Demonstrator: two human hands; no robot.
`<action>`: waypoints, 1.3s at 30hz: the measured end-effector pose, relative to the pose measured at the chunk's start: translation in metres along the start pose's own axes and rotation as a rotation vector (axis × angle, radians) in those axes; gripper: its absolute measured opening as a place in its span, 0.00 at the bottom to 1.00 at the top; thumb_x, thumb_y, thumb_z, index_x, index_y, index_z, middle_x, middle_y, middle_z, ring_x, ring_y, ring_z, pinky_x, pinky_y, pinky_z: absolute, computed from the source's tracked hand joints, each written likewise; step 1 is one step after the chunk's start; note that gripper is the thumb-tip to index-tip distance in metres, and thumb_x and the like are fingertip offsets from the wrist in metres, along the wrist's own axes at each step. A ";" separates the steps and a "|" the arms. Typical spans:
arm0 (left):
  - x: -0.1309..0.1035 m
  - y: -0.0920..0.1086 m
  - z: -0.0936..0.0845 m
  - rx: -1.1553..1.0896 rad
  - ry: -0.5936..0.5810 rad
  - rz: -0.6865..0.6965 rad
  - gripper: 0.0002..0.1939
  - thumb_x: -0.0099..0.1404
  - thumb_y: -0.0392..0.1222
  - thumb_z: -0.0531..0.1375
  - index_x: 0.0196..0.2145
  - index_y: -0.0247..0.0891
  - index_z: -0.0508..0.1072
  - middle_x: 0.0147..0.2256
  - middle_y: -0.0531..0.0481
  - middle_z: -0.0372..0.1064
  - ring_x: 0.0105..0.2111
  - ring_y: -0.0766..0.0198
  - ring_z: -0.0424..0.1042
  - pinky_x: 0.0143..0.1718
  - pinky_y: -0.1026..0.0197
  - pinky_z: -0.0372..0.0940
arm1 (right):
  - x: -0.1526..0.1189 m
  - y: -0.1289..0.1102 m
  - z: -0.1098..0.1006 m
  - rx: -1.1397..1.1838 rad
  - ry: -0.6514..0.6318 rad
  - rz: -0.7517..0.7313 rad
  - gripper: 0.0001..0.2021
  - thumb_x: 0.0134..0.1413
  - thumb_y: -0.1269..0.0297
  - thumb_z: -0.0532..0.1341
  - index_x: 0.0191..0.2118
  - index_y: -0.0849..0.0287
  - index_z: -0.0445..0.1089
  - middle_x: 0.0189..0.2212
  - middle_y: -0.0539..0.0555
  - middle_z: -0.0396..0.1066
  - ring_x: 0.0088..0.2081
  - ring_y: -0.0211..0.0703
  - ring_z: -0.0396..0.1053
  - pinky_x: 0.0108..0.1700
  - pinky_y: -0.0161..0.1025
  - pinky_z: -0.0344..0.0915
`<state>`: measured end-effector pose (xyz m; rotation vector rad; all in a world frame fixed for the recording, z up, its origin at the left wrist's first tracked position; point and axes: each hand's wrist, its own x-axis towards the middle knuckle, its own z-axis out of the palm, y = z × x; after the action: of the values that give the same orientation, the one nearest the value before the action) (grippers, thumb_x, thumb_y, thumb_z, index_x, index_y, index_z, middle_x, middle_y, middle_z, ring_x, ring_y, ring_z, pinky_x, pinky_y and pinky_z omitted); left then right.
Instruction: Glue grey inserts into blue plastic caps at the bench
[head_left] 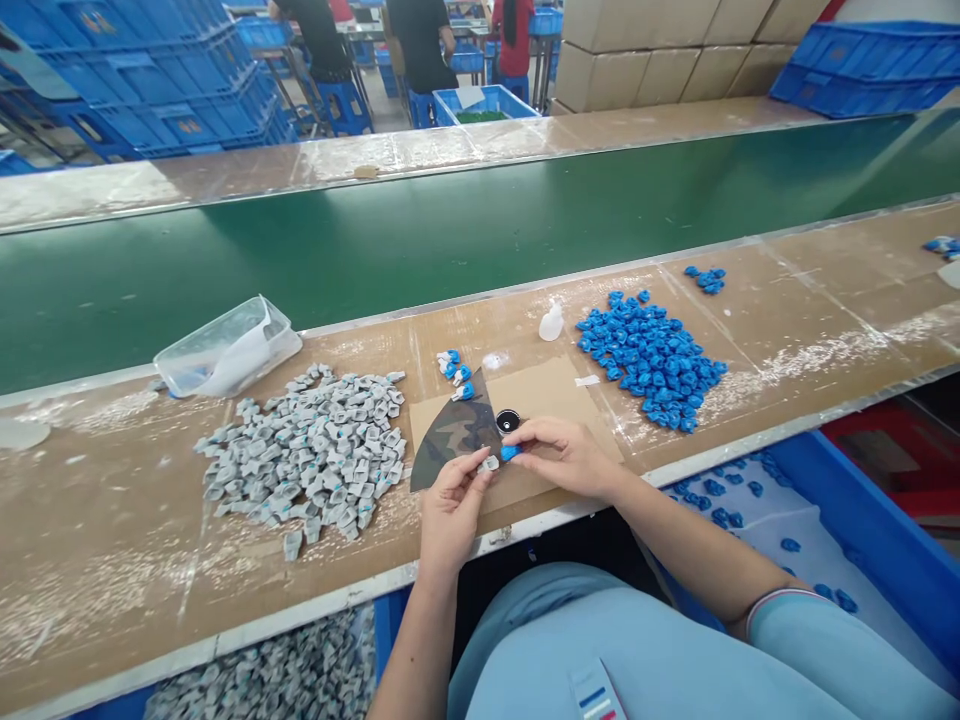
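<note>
Between thumb and fingers, my left hand [454, 505] pinches a small grey plastic piece [489, 463]. My right hand [566, 455] grips a small blue plastic piece [511, 453] right beside it, and the two pieces are close together. Just beyond them sits a small round black cup [508, 422] on a cardboard sheet [555, 392]. A dark camouflage-patterned fan-shaped sheet [459, 432] lies by my left hand. Several joined blue-and-white pieces [456, 374] rest past its tip.
A heap of grey pieces [307, 455] lies left, a heap of blue pieces [649, 355] right. Behind them are a clear plastic bin [229, 350], a white bottle [551, 323] and a green conveyor belt [450, 235]. A blue crate [862, 530] stands below the table edge, right.
</note>
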<state>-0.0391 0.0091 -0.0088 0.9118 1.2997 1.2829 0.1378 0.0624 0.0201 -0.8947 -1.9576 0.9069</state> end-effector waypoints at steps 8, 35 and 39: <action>-0.004 -0.007 0.002 -0.017 -0.038 0.056 0.17 0.53 0.45 0.67 0.40 0.38 0.75 0.37 0.46 0.75 0.39 0.62 0.74 0.45 0.59 0.69 | 0.001 0.002 0.007 -0.012 -0.127 -0.114 0.07 0.58 0.66 0.60 0.39 0.60 0.76 0.34 0.56 0.77 0.37 0.39 0.74 0.42 0.36 0.71; 0.101 0.027 -0.007 0.198 0.142 0.109 0.16 0.50 0.36 0.63 0.39 0.35 0.69 0.35 0.45 0.74 0.35 0.62 0.76 0.42 0.56 0.71 | -0.010 0.056 -0.112 -1.039 0.153 0.420 0.08 0.54 0.70 0.60 0.39 0.58 0.76 0.36 0.57 0.78 0.37 0.51 0.71 0.42 0.44 0.64; 0.093 0.025 -0.013 0.370 0.170 0.168 0.16 0.54 0.34 0.58 0.43 0.35 0.68 0.42 0.40 0.72 0.37 0.61 0.75 0.44 0.53 0.69 | -0.012 0.067 -0.109 -1.090 0.104 0.341 0.09 0.54 0.67 0.60 0.39 0.58 0.76 0.33 0.57 0.77 0.35 0.52 0.71 0.39 0.44 0.62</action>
<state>-0.0705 0.1012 -0.0006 1.2119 1.6584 1.2920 0.2545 0.1158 0.0082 -1.8615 -2.1985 -0.1501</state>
